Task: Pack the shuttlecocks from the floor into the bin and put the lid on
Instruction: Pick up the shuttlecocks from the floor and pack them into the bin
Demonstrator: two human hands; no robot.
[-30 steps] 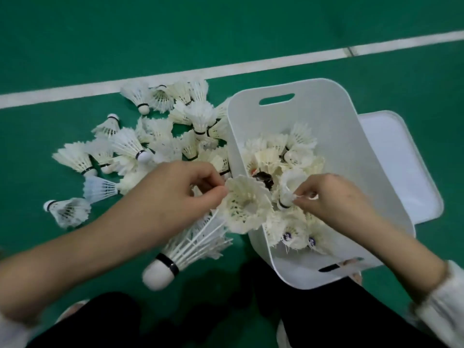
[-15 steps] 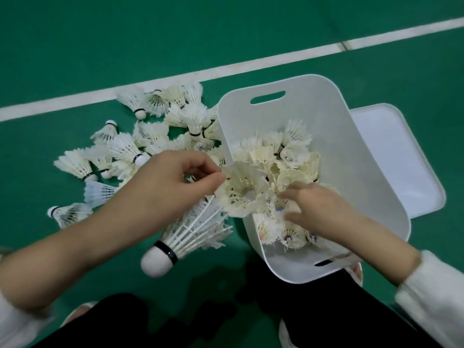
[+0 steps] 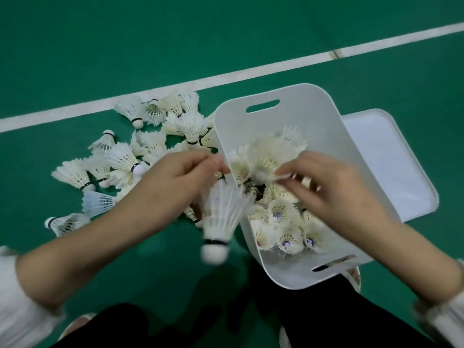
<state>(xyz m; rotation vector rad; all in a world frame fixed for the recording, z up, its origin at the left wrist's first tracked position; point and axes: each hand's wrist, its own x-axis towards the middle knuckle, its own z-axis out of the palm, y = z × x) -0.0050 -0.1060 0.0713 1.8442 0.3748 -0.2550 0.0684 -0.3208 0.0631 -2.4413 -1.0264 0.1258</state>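
**Item 1, held shuttlecock** (image 3: 219,217): qty 1. Hangs cork-down just outside the bin's left wall, above the floor (image 3: 100,46); blurred. My L hand (image 3: 175,177) has its fingers curled and pinches it at the open feather rim.

**Item 2, bin** (image 3: 296,104): qty 1. White plastic, open top, slot handle at far and near ends.

**Item 3, bin heap** (image 3: 278,217): approx a dozen shuttlecocks visible, prob. more underneath. My R hand (image 3: 334,194) is over it, thumb and forefinger pinching a feathery edge near the top. Blur hides which one.

**Item 4, floor pile** (image 3: 120,159): at least 15, left of the bin, between me and the white line (image 3: 251,71). They overlap, so exact count n/a.

**Item 5, lid** (image 3: 391,156): qty 1. Flat on the floor right of the bin, partly hidden behind it. Not on yet.

**Handling (my est.):**
- Shuttlecocks are v. light.
- Feathers are stiff but brittle and would bend or snap if squeezed.
- The cork end is firm, so it's the safer place to grip.
- A rim pinch is OK for a quick drop, w/ light pressure only.
- The lid looks rigid and light; take it by the edges w/ both hands.
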